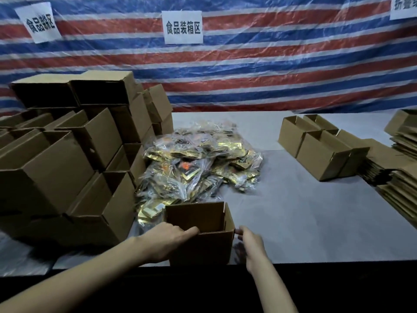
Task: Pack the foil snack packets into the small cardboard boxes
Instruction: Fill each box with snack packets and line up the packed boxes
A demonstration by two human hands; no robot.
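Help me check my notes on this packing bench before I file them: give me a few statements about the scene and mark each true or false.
1. Both hands are on the open brown cardboard box at the near table edge. True: the left hand rests on its near rim and the right hand touches its right corner.
2. That box already holds foil packets. False: what shows of its inside looks empty.
3. The heap of gold foil snack packets in clear plastic bags lies beyond that box. True.
4. The stack of brown cardboard boxes stands on the right. False: it is on the left.
5. Flattened brown cardboard blanks are piled at the far right. True.
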